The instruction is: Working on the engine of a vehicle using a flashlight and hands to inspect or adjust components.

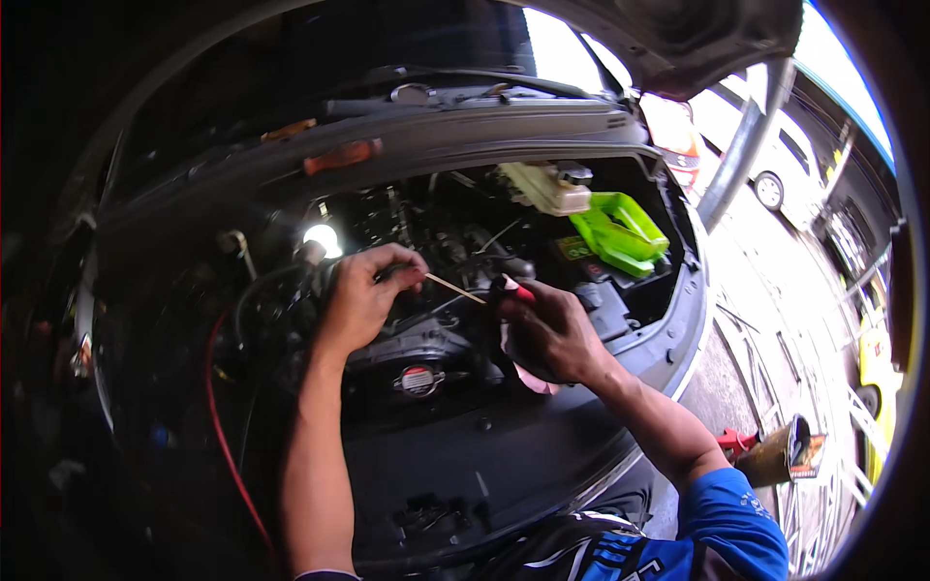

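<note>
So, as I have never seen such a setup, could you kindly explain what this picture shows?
Of course. There is no robot here: these are a person's own bare hands. A wide fisheye camera worn on the head looks down past them, so straight edges bend toward the rim and the forearms rise from below.

The person leans over an open car engine bay. The left hand holds a thin, pale stick; the right hand grips a red-and-black object too covered to identify.

Around them are a radiator cap, a lit lamp and a bright green plastic container. An orange-red tool handle lies toward the windscreen.
</note>
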The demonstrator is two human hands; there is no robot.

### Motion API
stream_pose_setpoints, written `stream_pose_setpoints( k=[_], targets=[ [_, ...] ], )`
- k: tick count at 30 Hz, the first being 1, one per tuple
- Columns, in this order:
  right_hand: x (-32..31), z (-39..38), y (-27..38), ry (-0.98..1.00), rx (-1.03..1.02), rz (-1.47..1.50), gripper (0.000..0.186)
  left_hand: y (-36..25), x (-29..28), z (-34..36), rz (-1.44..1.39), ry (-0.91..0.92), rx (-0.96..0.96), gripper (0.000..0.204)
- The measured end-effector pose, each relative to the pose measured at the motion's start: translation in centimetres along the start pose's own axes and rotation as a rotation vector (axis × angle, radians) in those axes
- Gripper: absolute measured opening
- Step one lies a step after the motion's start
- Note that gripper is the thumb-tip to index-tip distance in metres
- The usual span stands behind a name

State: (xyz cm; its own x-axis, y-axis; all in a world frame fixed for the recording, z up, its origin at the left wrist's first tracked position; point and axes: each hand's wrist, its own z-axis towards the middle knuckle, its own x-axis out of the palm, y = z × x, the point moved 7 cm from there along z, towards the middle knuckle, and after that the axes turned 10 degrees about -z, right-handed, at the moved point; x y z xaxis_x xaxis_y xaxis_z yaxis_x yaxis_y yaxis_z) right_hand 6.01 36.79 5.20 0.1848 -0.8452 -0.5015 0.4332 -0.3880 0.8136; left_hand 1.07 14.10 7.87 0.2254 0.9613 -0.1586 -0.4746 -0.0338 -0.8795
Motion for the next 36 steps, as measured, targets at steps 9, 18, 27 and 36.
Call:
stream_pose_setpoints(
  k=[9, 18, 27, 36],
  targets=[
    [-2.7, -1.1, -3.6, -0.210, 0.326, 0.125, 0.018, 0.3, -12.8, -2.0, 0.122, -0.321, 0.019, 0.008],
    [0.1, 5.9, -1.8, 0.005, 0.132, 0.753, 0.033, 0.5, -8.4, -1.0, 0.165, -0.200, -0.002, 0.010],
    [5.6, 6.7, 0.5, 0.036, -0.227, -0.607, 0.022, 1.1, -10.0, -1.5, 0.203, -0.144, 0.035, 0.008],
    [2.4, 7.2, 3.6, -0.105, -0.237, -0.262, 0.017, -0.1, -20.5, -4.9, -0.075, -0.728, 0.149, 0.012]
  ],
)
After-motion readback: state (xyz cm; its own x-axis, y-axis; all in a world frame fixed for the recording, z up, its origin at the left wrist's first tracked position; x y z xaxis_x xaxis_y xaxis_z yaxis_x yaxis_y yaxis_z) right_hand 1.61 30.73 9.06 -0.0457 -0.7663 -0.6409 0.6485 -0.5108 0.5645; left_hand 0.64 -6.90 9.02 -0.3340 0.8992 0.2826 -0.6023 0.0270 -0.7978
